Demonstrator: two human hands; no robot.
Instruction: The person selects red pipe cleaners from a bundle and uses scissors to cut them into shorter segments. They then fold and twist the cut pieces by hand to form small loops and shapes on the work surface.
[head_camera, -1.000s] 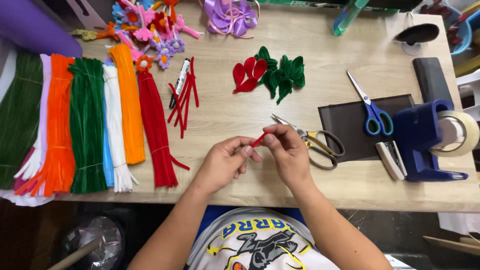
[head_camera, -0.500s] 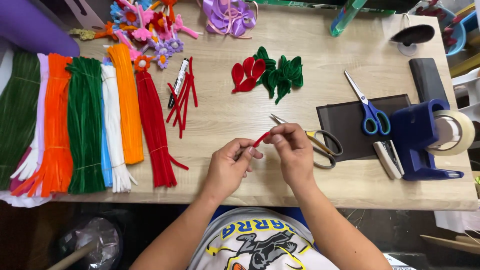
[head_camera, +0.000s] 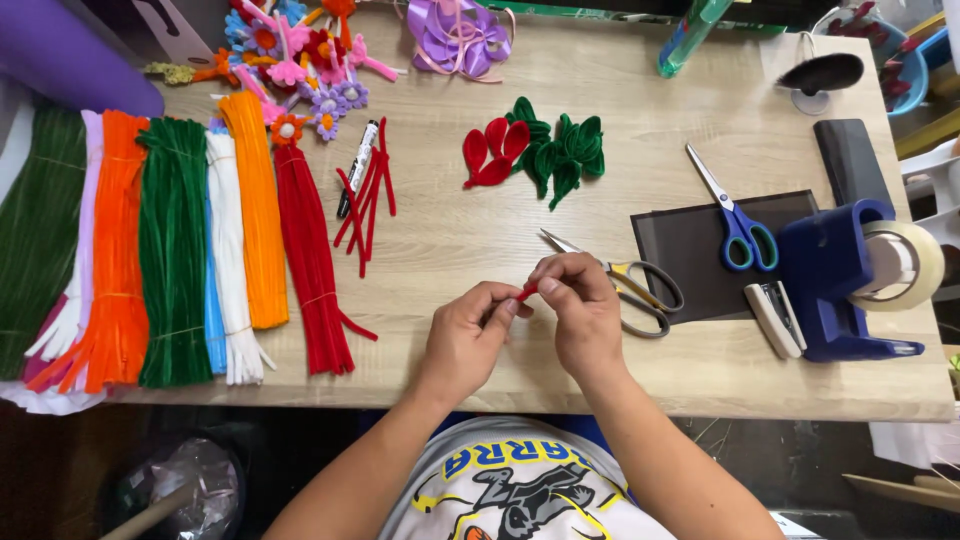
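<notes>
Red pipe-cleaner piece (head_camera: 527, 291): short, pinched at both ends above the front middle of the wooden worktop (head_camera: 600, 100). It is held between the fingers of the left hand (head_camera: 468, 335) and the right hand (head_camera: 583, 305); only a small part is seen between the fingertips, which nearly touch.

Grey-handled scissors (head_camera: 640, 285): laid just behind and to the right of the right hand, partly hidden by it, blades pointing toward the far left.

Dark mat (head_camera: 690, 250): set right of the hands, with blue-handled scissors (head_camera: 738, 222) laid on it.

Blue tape dispenser (head_camera: 835, 275): stood at the right edge, a roll of tape mounted on it; a small white stapler-like item (head_camera: 775, 318) is placed against its left side.

Red petal shapes (head_camera: 493, 152) and green leaf shapes (head_camera: 560, 150): grouped together behind the hands, well apart from them.

Loose red pipe-cleaner lengths (head_camera: 365, 195): scattered left of centre, beside a marker (head_camera: 358, 165).

Pipe-cleaner bundles: laid in a row along the left, among them red (head_camera: 310, 250), orange (head_camera: 255, 215), white (head_camera: 230, 260) and dark green (head_camera: 172, 250).

Finished pipe-cleaner flowers (head_camera: 290, 50): heaped at the far left corner.
</notes>
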